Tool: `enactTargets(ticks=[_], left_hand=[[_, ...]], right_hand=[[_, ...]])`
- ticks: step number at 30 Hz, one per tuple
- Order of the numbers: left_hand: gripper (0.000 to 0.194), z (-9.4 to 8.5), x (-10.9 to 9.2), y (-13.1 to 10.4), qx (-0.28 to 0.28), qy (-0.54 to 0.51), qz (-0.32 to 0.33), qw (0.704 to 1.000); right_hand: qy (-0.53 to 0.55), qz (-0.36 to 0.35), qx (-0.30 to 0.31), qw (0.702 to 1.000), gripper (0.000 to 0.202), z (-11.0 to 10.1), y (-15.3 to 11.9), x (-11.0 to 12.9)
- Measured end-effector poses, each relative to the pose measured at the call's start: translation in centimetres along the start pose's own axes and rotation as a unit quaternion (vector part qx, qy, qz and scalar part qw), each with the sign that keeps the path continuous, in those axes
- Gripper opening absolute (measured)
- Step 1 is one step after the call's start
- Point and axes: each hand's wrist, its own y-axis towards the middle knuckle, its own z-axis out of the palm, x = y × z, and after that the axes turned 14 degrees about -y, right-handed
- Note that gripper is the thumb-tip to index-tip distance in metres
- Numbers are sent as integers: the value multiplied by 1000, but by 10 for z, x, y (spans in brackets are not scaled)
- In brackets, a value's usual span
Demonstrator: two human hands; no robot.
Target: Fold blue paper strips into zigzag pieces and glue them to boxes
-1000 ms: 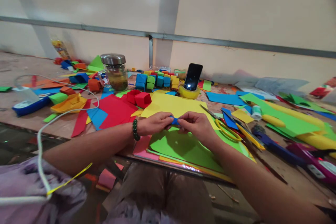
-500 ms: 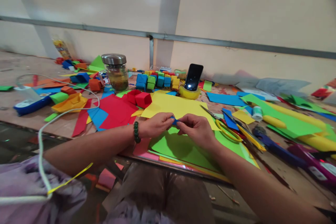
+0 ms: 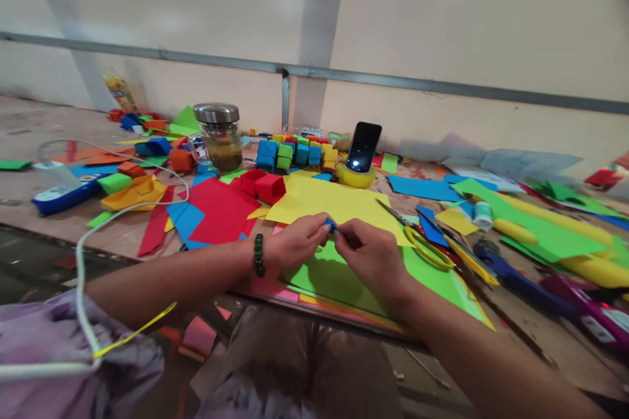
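Note:
Between my two hands is a small piece of blue paper (image 3: 331, 226), mostly covered by fingers, so its exact shape is hard to make out. My left hand (image 3: 299, 241), with a green bead bracelet at the wrist, pinches it from the left. From the right, the fingertips of my right hand (image 3: 368, 249) close on its other side. Below the hands lies a stack of green paper sheets (image 3: 339, 278). A yellow sheet (image 3: 319, 200) spreads just beyond them. Yellow-handled scissors (image 3: 427, 249) rest to the right of my right hand.
Red paper cubes (image 3: 269, 188) and red sheets lie at left, near a lidded glass mug (image 3: 219, 141). Several coloured paper cubes (image 3: 285, 156) stand by a phone (image 3: 363, 147). At right are a utility knife (image 3: 469, 258) and a purple device (image 3: 602, 314). A white cable (image 3: 80, 275) crosses the left side.
The hands stay together on the blue paper. My right fingers have shifted slightly and more of the blue shows at the top. The view has moved a little.

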Motion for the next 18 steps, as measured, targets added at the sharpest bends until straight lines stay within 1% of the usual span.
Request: enactTargets(ticks=[2, 3, 5, 8, 10, 14, 18], left_hand=[[21, -1, -1, -1, -2, 2, -1, 1000], [22, -2, -2, -1, -9, 1, -8, 1000], [23, -4, -1, -1, -11, -27, -32, 999], [22, -8, 0, 1, 32, -128, -79, 988], [20, -12, 2, 2, 69, -192, -105, 973], [23, -19, 6, 3, 124, -254, -129, 951], [24, -21, 9, 3, 133, -232, -126, 955]], right_hand=[[79, 69, 39, 994, 12, -3, 3, 0], [123, 98, 63, 986, 12, -5, 6, 0], [215, 152, 118, 957, 16, -8, 11, -2], [325, 213, 181, 903, 25, -12, 18, -6], [353, 228, 198, 886, 29, -13, 21, -8], [353, 231, 216, 880, 33, -15, 22, -9], [337, 219, 222, 888, 33, -16, 22, -8]])
